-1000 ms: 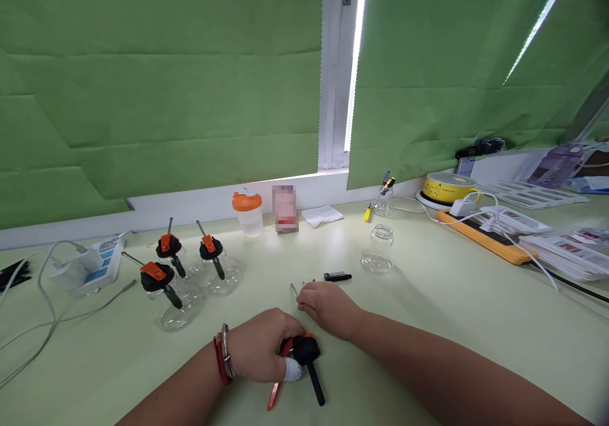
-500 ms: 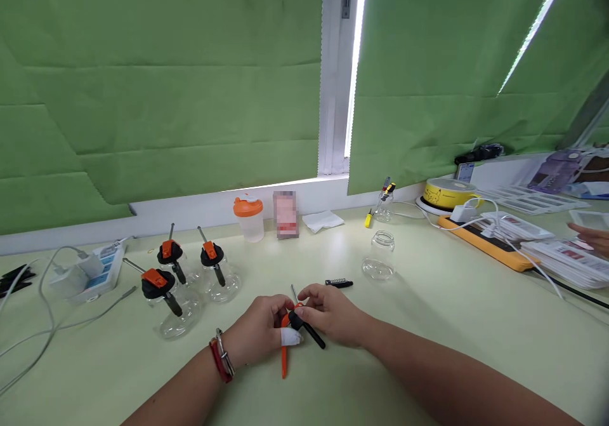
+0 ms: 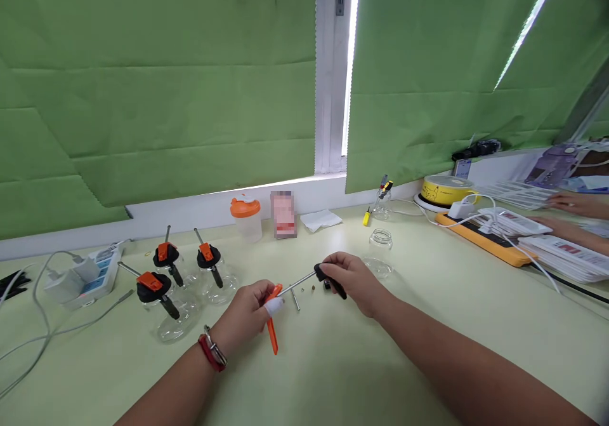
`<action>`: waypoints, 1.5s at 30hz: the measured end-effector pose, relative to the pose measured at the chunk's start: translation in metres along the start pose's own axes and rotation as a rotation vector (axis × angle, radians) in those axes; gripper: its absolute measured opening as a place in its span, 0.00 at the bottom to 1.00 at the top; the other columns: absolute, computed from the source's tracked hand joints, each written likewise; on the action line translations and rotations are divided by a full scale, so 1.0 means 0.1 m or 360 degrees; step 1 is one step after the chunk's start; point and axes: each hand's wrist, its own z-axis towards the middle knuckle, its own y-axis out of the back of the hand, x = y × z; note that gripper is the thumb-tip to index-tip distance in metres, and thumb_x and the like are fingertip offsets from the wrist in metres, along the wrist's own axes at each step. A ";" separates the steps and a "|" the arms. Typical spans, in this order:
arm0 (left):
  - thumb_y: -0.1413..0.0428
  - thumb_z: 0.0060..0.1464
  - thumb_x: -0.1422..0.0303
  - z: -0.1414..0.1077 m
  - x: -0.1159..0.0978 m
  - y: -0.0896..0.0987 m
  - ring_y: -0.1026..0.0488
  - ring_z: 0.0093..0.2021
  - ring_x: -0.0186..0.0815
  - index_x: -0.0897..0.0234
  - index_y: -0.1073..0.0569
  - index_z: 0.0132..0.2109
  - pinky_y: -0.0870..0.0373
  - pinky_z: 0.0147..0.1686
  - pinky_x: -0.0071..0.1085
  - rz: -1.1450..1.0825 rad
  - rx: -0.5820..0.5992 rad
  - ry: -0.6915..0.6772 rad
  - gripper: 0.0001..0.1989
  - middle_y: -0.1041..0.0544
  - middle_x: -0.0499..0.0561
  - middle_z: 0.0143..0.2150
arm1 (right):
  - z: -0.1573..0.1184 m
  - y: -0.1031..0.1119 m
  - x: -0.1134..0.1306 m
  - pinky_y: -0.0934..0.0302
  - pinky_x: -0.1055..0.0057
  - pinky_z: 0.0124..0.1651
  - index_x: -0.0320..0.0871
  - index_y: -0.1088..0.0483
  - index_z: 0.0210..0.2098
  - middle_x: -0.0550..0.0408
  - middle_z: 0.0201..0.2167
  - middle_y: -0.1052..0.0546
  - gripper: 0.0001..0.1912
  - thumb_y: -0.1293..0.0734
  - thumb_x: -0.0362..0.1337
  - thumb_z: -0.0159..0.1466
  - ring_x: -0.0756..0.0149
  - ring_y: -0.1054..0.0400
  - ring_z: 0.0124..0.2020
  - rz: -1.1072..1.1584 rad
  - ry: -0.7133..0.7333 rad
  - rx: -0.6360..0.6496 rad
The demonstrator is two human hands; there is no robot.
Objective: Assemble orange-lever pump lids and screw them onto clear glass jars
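My left hand is closed around an orange plastic piece whose long end points down toward me. My right hand grips a black handle piece joined to a thin metal rod. That rod slants down to the left and its tip meets the orange piece at my left fingers. On the table between my hands lie a small metal pin and tiny loose bits. A dark part beside my right hand is mostly hidden. Behind it stands an open glass jar.
Three glass jars with black and orange tops stand at left, near a white power strip. An orange-lidded cup, a tissue and a yellow screwdriver are at the back. Right: an orange power strip and another person's hands.
My hands have moved apart. The black piece with its rod has moved up and right, away from the orange piece. A pin and small bits now show between them. The other person's hands reach further in.
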 end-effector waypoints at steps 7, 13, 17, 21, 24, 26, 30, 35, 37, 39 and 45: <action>0.52 0.52 0.69 0.13 0.12 -0.08 0.32 0.30 0.38 0.62 0.35 0.30 0.43 0.27 0.29 0.0985 -0.0362 0.0131 0.05 0.29 0.52 0.29 | -0.01 -0.01 -0.06 0.45 0.74 0.23 0.41 0.34 0.34 0.56 0.29 0.27 0.15 0.32 0.46 0.55 0.76 0.39 0.20 -0.0018 0.0027 0.0075; 0.57 0.59 0.63 0.06 0.00 -0.09 0.29 0.32 0.39 0.63 0.32 0.30 0.43 0.28 0.30 0.1303 -0.0414 0.0208 0.15 0.28 0.54 0.32 | -0.08 -0.04 -0.03 0.47 0.75 0.23 0.41 0.35 0.34 0.55 0.30 0.26 0.18 0.30 0.47 0.54 0.77 0.42 0.20 -0.0024 0.0001 0.0144; 0.60 0.62 0.59 -0.07 -0.19 -0.08 0.29 0.36 0.40 0.64 0.30 0.43 0.38 0.34 0.33 0.1081 -0.0504 -0.0115 0.18 0.27 0.55 0.37 | -0.13 -0.06 0.00 0.53 0.76 0.20 0.40 0.36 0.32 0.57 0.28 0.28 0.19 0.29 0.48 0.53 0.79 0.46 0.18 0.0054 -0.0049 0.0243; 0.49 0.56 0.57 -0.26 -0.48 -0.21 0.30 0.33 0.36 0.61 0.44 0.62 0.34 0.34 0.32 0.0611 -0.0089 -0.0512 0.29 0.28 0.55 0.43 | -0.26 -0.15 0.02 0.54 0.76 0.18 0.40 0.35 0.33 0.59 0.26 0.30 0.21 0.30 0.51 0.53 0.78 0.43 0.17 0.0136 -0.0052 0.0496; 0.45 0.53 0.61 -0.38 -0.63 -0.28 0.30 0.36 0.38 0.58 0.36 0.57 0.35 0.35 0.31 0.0603 -0.0006 -0.0617 0.24 0.26 0.53 0.41 | -0.36 -0.19 0.02 0.50 0.76 0.19 0.39 0.34 0.35 0.59 0.23 0.31 0.23 0.31 0.53 0.55 0.76 0.41 0.17 0.0157 -0.0010 0.0779; 0.46 0.53 0.63 -0.43 -0.63 -0.23 0.29 0.36 0.38 0.58 0.31 0.49 0.35 0.35 0.30 0.0631 -0.0063 -0.0564 0.15 0.24 0.52 0.38 | -0.38 -0.19 0.01 0.47 0.76 0.19 0.39 0.34 0.39 0.60 0.21 0.31 0.23 0.32 0.53 0.56 0.75 0.39 0.17 0.0145 -0.0038 0.0863; 0.47 0.51 0.64 -0.47 -0.36 0.07 0.29 0.30 0.39 0.60 0.32 0.38 0.41 0.27 0.30 0.1094 -0.0445 0.0074 0.08 0.24 0.52 0.31 | -0.37 -0.17 -0.05 0.45 0.76 0.21 0.40 0.35 0.44 0.59 0.27 0.29 0.23 0.31 0.48 0.56 0.75 0.36 0.19 0.0048 -0.0148 0.0799; 0.51 0.53 0.59 -0.44 0.10 0.35 0.25 0.33 0.48 0.63 0.33 0.39 0.41 0.25 0.32 0.1369 -0.0533 0.0616 0.13 0.23 0.59 0.33 | -0.37 -0.19 -0.11 0.43 0.76 0.22 0.40 0.34 0.42 0.59 0.28 0.31 0.17 0.32 0.43 0.57 0.75 0.35 0.22 -0.0105 -0.0156 0.0884; 0.53 0.53 0.60 -0.42 0.19 0.36 0.25 0.36 0.50 0.64 0.33 0.40 0.38 0.26 0.34 0.1382 -0.0548 0.0679 0.13 0.23 0.61 0.36 | -0.38 -0.20 -0.11 0.42 0.76 0.23 0.40 0.34 0.42 0.59 0.28 0.32 0.16 0.32 0.42 0.58 0.74 0.35 0.23 -0.0149 -0.0143 0.0913; 0.53 0.54 0.60 -0.40 0.21 0.36 0.24 0.37 0.50 0.65 0.33 0.40 0.36 0.28 0.35 0.1391 -0.0559 0.0735 0.13 0.23 0.62 0.37 | -0.39 -0.19 -0.11 0.41 0.76 0.23 0.40 0.34 0.42 0.59 0.28 0.32 0.16 0.33 0.42 0.58 0.74 0.34 0.23 -0.0184 -0.0143 0.0932; 0.55 0.55 0.58 -0.36 0.01 0.44 0.24 0.36 0.50 0.68 0.34 0.44 0.33 0.30 0.38 0.1556 -0.0746 0.0685 0.18 0.24 0.62 0.36 | -0.37 -0.16 -0.17 0.41 0.77 0.24 0.40 0.33 0.42 0.59 0.27 0.32 0.13 0.34 0.40 0.60 0.75 0.35 0.23 -0.0233 -0.0133 0.0969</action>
